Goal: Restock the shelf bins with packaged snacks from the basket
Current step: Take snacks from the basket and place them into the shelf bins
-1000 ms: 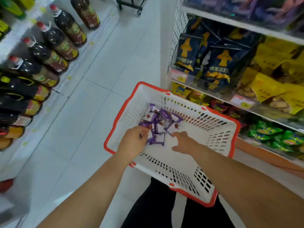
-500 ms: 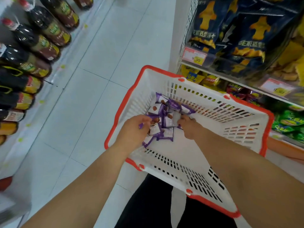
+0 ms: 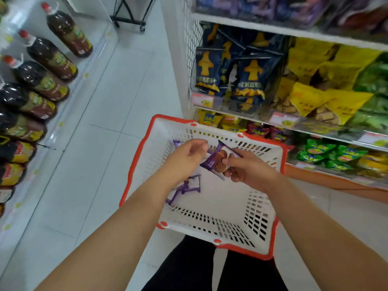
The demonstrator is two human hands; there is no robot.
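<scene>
A white basket with a red rim (image 3: 136, 164) hangs in front of me over the aisle floor. Both hands are raised inside it. My right hand (image 3: 249, 171) pinches a purple snack packet (image 3: 215, 162) with a brown biscuit picture. My left hand (image 3: 186, 156) is curled against that packet's left edge, and a purple corner sticks out behind its fingers. More purple packets (image 3: 184, 189) lie loose on the basket floor under my left wrist. The shelf bins (image 3: 283, 119) stand just beyond the basket on the right.
The right shelves hold navy bags (image 3: 249, 80), yellow bags (image 3: 310, 99) and green packs (image 3: 321, 152). Large dark bottles (image 3: 48, 82) line the low shelf on the left. A white tiled aisle (image 3: 117, 101) runs between them, with a black stand (image 3: 130, 19) at its far end.
Both hands have lifted from the pile on the basket floor, and the right hand now holds a purple packet up. The view has tilted up toward the shelves.
</scene>
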